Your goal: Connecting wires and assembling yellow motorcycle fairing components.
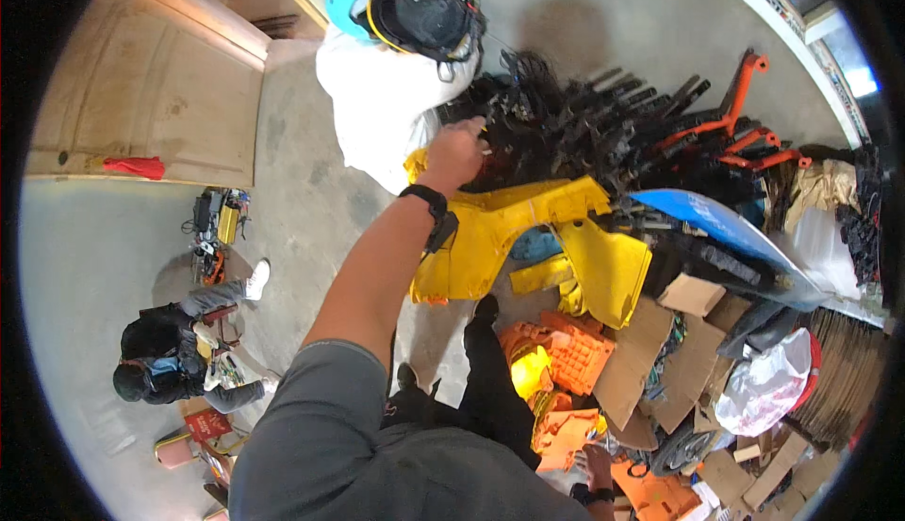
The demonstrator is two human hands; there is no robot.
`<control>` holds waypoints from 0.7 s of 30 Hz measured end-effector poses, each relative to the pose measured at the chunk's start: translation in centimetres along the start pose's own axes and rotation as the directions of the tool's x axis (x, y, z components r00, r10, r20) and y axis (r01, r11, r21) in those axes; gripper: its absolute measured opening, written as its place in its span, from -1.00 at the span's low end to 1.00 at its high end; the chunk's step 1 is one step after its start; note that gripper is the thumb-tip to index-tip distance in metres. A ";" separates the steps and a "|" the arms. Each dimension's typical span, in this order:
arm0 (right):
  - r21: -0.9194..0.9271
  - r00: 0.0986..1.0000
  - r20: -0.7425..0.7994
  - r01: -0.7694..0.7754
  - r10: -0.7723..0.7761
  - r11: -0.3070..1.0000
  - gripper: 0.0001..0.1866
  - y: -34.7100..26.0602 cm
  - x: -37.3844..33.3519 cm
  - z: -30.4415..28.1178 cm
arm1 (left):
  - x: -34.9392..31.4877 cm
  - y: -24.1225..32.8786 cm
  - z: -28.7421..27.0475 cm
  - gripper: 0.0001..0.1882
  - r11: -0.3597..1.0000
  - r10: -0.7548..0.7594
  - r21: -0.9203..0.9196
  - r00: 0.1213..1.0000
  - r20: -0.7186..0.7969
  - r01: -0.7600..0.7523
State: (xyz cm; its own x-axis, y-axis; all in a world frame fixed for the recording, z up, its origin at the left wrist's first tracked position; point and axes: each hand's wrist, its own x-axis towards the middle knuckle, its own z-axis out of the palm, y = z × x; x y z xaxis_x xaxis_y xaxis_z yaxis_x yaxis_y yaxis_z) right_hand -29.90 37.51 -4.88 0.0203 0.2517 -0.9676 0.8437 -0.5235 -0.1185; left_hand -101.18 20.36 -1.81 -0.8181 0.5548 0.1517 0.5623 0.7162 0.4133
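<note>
Left hand [456, 150] reaches black parts pile [584, 130], yellow panel [514, 229] beneath.

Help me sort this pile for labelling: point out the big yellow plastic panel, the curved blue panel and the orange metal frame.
big yellow plastic panel [509, 229], head view, on its broad flat face
curved blue panel [716, 224], head view, on its upper surface
orange metal frame [740, 97], head view, on its upright bar

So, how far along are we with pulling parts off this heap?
Early, it seems: nothing looks clearly set apart yet. The left hand is on the black frame parts above the yellow panel; whether it grips one is unclear. Still heaped together are the orange frames, the blue panel, cardboard scraps and orange grid pieces.
</note>
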 end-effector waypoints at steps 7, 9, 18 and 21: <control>-0.108 0.987 0.050 0.158 -0.153 0.981 -0.69 -5.7 2.7 0.1 | -5.0 1.8 -2.7 -0.76 0.989 -0.132 0.068 0.991 0.007 0.131; -0.308 0.909 0.041 0.407 -0.415 0.860 -0.81 -8.8 4.3 0.6 | -7.6 1.0 -4.1 -0.75 0.994 -0.100 0.038 0.994 -0.043 0.102; -0.309 0.851 0.082 0.517 -0.520 0.798 -0.45 -24.4 1.8 7.8 | -24.4 0.4 -11.5 -0.66 0.990 -0.050 -0.137 0.994 -0.100 0.036; -0.343 0.777 0.049 0.603 -0.627 0.720 -0.31 -27.1 -1.1 12.7 | -28.8 0.4 -13.2 -0.62 0.980 -0.089 -0.183 0.993 -0.079 0.074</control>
State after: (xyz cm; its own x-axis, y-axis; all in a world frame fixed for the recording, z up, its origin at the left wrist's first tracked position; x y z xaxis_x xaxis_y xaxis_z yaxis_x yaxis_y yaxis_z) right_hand -59.64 41.07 -3.45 -0.5398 0.4845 -0.6884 0.8037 0.0535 -0.5926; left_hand -79.01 -0.88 5.85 -0.8719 0.4537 0.1843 0.4691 0.6657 0.5804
